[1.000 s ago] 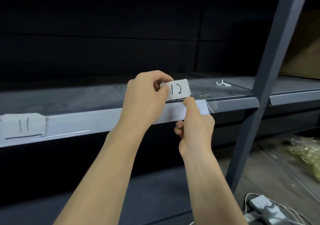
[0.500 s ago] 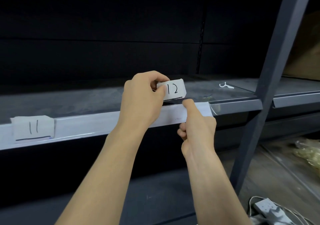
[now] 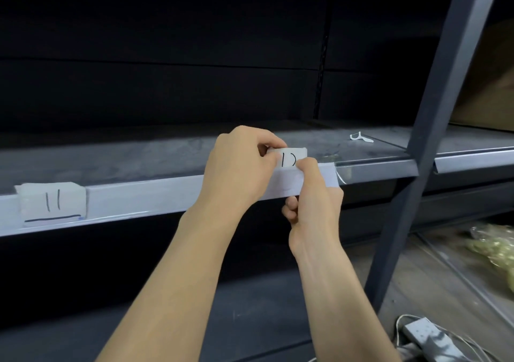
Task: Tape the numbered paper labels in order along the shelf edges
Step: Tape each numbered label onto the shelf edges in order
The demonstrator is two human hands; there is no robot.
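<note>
Toward the right end of the pale shelf edge (image 3: 139, 197), well right of taped label 11 (image 3: 52, 204), the left hand (image 3: 239, 169) pinches label 12 (image 3: 289, 158) while the right hand (image 3: 314, 194) seems to pinch its lower corner, likely positioning it, so next comes pressing it flush and taping.
</note>
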